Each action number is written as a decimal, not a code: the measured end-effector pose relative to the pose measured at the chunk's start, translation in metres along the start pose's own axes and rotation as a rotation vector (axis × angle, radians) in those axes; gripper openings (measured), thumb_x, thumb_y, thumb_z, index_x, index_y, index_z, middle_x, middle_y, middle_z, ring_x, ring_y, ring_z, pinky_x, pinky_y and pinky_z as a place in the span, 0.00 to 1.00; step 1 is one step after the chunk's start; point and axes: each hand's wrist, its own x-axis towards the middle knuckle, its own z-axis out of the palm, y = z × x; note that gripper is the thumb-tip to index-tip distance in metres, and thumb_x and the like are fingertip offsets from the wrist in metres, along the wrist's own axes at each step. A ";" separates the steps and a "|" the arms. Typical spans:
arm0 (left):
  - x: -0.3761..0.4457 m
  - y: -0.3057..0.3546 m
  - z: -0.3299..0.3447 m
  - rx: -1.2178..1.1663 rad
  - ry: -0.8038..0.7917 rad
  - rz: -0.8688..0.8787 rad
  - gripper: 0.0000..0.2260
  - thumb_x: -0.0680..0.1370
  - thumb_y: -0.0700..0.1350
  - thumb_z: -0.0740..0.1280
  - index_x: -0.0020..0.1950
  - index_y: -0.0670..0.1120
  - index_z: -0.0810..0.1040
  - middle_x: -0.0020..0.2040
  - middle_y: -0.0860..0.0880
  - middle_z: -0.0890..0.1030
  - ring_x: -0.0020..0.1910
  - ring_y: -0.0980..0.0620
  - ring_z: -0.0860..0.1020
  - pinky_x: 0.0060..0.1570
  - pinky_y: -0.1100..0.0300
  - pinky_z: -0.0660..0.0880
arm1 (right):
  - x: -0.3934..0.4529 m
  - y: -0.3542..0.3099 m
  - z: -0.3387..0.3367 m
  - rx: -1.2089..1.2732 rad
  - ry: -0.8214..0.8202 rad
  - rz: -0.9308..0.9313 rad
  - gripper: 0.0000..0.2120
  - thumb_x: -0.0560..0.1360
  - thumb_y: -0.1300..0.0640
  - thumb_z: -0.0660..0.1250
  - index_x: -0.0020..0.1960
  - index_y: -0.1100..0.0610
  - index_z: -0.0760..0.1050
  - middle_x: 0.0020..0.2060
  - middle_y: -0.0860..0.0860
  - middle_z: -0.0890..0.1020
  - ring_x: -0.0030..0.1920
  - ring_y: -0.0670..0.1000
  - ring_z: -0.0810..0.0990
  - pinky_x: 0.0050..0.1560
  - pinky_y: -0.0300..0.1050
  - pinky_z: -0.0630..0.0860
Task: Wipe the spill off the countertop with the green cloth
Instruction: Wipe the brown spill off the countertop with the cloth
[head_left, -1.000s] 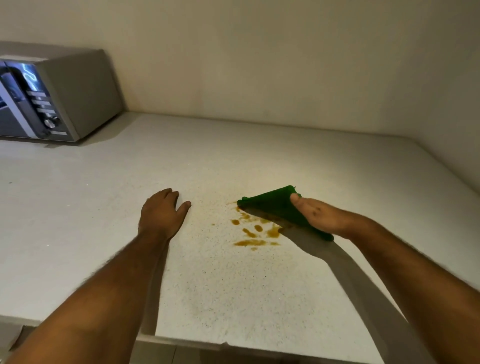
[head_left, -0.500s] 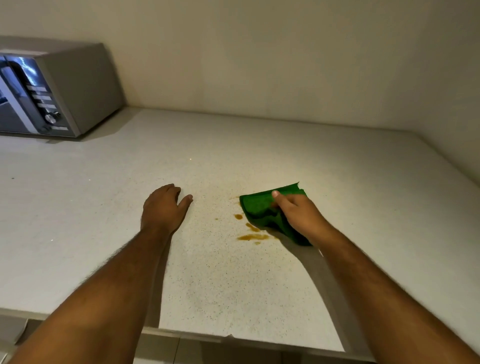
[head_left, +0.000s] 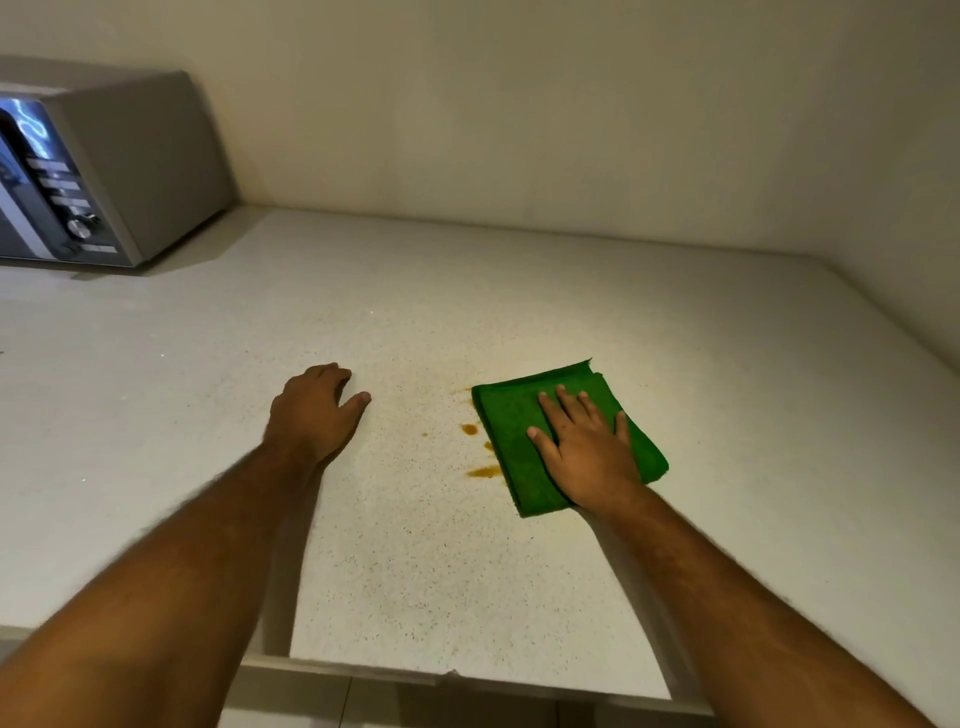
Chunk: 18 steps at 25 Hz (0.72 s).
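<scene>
On the countertop (head_left: 571, 291), right of centre, the green cloth (head_left: 514, 426) lies folded under the right hand (head_left: 587, 447), fingers spread flat to press it down. Brown spill (head_left: 483, 472) drops show just left of it. Further left, the left hand (head_left: 314, 415) rests loosely curled, holding nothing, likely for support.

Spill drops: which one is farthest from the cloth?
The tiny drop, alone toward the left hand. The other drops sit against the cloth edge.

Speckled countertop (head_left: 467, 571) carries microwave (head_left: 104, 166), green cloth (head_left: 509, 421), brown spill (head_left: 470, 429)
</scene>
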 end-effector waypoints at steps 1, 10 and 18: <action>0.001 -0.009 -0.006 0.019 -0.042 0.043 0.27 0.84 0.59 0.63 0.80 0.47 0.71 0.80 0.46 0.72 0.79 0.41 0.69 0.77 0.42 0.67 | 0.002 0.003 0.007 -0.016 -0.003 0.011 0.33 0.85 0.33 0.47 0.86 0.45 0.52 0.87 0.48 0.56 0.86 0.55 0.53 0.82 0.71 0.47; 0.001 -0.035 -0.004 -0.018 0.067 0.041 0.21 0.85 0.48 0.64 0.76 0.40 0.75 0.76 0.40 0.76 0.76 0.38 0.72 0.77 0.43 0.67 | 0.034 -0.097 0.032 -0.072 -0.097 -0.054 0.42 0.81 0.26 0.40 0.87 0.48 0.44 0.87 0.51 0.47 0.86 0.60 0.44 0.79 0.76 0.35; -0.007 -0.034 -0.010 -0.038 0.154 -0.019 0.13 0.82 0.40 0.64 0.64 0.39 0.82 0.63 0.39 0.84 0.63 0.35 0.80 0.63 0.42 0.76 | -0.023 -0.065 0.042 -0.053 -0.047 -0.251 0.43 0.76 0.20 0.38 0.86 0.40 0.47 0.87 0.47 0.50 0.86 0.54 0.48 0.82 0.70 0.39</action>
